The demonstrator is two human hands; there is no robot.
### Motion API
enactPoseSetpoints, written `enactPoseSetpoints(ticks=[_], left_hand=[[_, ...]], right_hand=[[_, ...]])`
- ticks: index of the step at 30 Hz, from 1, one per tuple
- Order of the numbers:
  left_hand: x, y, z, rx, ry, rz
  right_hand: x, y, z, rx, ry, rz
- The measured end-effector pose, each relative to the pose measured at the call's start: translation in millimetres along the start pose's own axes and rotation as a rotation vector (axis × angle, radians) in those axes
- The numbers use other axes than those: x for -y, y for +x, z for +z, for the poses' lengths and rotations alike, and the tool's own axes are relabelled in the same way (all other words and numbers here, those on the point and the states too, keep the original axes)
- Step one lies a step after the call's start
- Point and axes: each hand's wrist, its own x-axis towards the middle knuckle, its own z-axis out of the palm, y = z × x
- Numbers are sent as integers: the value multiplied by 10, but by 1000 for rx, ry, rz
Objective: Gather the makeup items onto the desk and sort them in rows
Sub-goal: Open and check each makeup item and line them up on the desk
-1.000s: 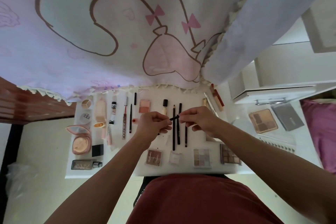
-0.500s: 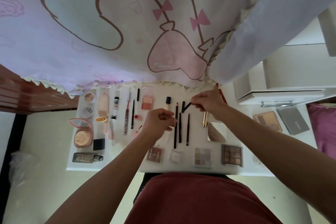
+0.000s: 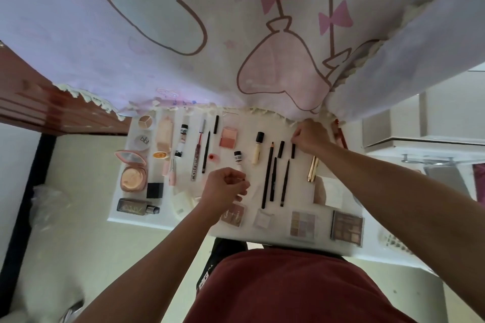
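Bench (image 3: 299, 165): white, smooth, matt; curtain (image 3: 157, 34) across the upper frame: printed cloth, matt, with a rough fringed hem; bed frame (image 3: 39, 102) at the left edge: red-brown wood, glossy; gold tube (image 3: 312, 169) right of centre: metallic, polished; pink compact (image 3: 131, 168) at the left: glossy plastic; black pencils (image 3: 267, 175) and short black cap (image 3: 293, 151): matt to satin; foundation bottle (image 3: 136, 208) at lower left: clear, glossy, with a shiny silver closure; shirt (image 3: 288, 288) at the bottom: maroon cloth, matt.
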Motion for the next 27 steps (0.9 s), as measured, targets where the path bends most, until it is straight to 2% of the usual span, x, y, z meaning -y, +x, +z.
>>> enactPoseSetpoints(ticks=[5, 9, 15, 20, 22, 24, 27], left_hand=[[-5, 27, 49, 16, 40, 17], [-21, 54, 88, 38, 57, 30], [-61, 47, 176, 68, 110, 47], [-58, 13, 153, 65, 167, 70], [-48, 2, 122, 59, 180, 77], [-54, -6, 91, 57, 197, 84], [-116, -6, 53, 58, 185, 87]], right_hand=[[-130, -155, -212, -36, 14, 9], [-381, -336, -341, -76, -86, 120], [-457, -530, -269, 59, -162, 257], [-332, -586, -224, 31, -149, 272], [-319, -571, -222, 21, -81, 296], [-290, -563, -225, 16, 86, 303], [-137, -634, -318, 46, 579, 268]])
